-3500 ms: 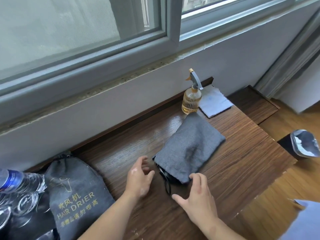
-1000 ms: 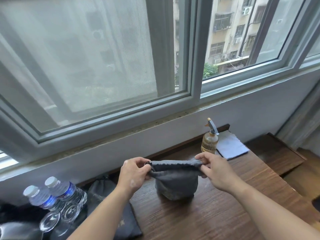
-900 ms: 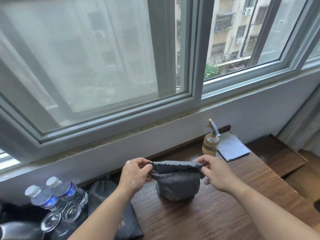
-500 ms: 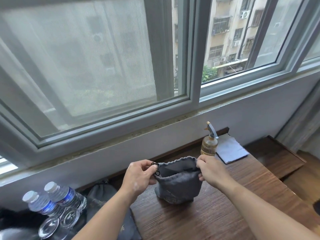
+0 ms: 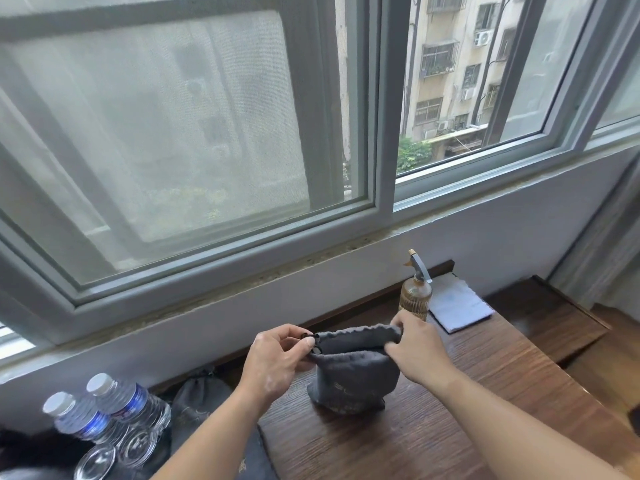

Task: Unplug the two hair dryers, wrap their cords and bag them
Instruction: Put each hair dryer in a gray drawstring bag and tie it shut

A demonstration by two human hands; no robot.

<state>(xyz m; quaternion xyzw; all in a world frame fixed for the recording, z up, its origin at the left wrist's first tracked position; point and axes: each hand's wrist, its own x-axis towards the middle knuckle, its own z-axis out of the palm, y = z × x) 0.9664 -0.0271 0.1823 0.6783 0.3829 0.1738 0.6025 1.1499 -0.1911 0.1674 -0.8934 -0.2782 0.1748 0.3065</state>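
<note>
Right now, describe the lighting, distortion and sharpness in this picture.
Head view: soft daylight comes through the window, with no hard shadows; the wide-angle lens bows the window frame; the mesh screen hazes what lies behind it; the grey drawstring bag is sharp, not blurred.

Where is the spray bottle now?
Head view, right of centre: the spray bottle stands by the wall, behind the right hand, beside the folded cloth.

left hand (image 5: 277,362) pinches grey pouch (image 5: 351,374) rim | right hand (image 5: 417,351) pinches opposite rim
</note>
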